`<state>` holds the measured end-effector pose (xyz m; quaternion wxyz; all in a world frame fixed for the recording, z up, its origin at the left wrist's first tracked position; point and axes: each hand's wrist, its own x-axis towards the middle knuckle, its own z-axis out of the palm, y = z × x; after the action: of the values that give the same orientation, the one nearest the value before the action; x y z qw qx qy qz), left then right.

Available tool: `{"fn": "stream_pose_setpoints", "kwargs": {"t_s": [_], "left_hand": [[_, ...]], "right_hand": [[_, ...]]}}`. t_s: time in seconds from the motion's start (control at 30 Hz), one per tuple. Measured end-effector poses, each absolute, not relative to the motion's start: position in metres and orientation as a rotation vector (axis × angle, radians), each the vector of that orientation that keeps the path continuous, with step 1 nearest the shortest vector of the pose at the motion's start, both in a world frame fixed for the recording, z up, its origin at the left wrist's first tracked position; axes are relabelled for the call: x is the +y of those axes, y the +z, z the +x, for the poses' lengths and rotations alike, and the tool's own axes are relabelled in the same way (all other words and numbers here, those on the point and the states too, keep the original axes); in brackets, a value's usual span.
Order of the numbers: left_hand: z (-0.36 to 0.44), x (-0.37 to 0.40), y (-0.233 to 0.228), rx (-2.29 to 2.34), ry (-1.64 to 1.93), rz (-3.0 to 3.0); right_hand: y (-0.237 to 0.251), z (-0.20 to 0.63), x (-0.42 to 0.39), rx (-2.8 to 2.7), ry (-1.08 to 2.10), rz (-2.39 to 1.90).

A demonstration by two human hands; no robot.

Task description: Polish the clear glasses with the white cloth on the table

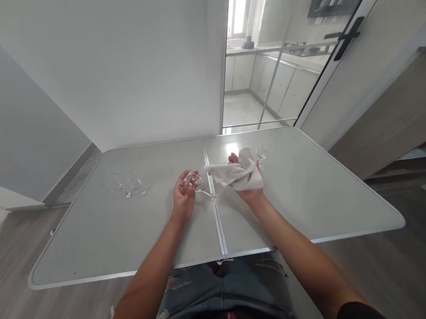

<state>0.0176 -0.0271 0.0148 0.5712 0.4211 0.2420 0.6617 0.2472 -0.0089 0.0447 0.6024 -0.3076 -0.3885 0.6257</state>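
Note:
My left hand (184, 197) is closed around the bowl of a clear stemmed glass (193, 182). The glass is tilted, its stem slanting down to the right over the table's middle seam. A white cloth (240, 172) lies bunched in my right hand (254, 194), covering much of the palm and some fingers. One end of the cloth reaches left toward the glass, and a small gap seems to part them. Just beyond my right hand, another clear stemmed glass (262, 154) shows partly behind the cloth.
Several clear glass pieces (127, 185) rest on the left half of the pale folding table (305, 205); their outlines are hard to make out. A white wall (147, 74) borders the table's far edge. To the right stands a glass door with a black handle (348, 38).

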Motion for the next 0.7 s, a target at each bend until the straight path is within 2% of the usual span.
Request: {"fn": "stream_pose_setpoints", "kwargs": {"t_s": [0.2, 0.3, 0.53, 0.7], "left_hand": [[0.012, -0.024, 0.013, 0.568, 1.6, 0.958], [0.01, -0.023, 0.013, 0.567, 1.622, 0.94], [0.007, -0.02, 0.011, 0.581, 1.657, 0.921], [0.007, -0.02, 0.009, 0.593, 1.656, 0.911]], "right_hand": [[0.024, 0.235, 0.001, -0.727, 1.52, -0.815], [0.023, 0.232, -0.001, -0.827, 1.338, -1.024], [0.026, 0.247, -0.007, -1.784, 0.945, -1.453], [0.02, 0.25, -0.01, -2.1, 1.075, -1.448]]}}
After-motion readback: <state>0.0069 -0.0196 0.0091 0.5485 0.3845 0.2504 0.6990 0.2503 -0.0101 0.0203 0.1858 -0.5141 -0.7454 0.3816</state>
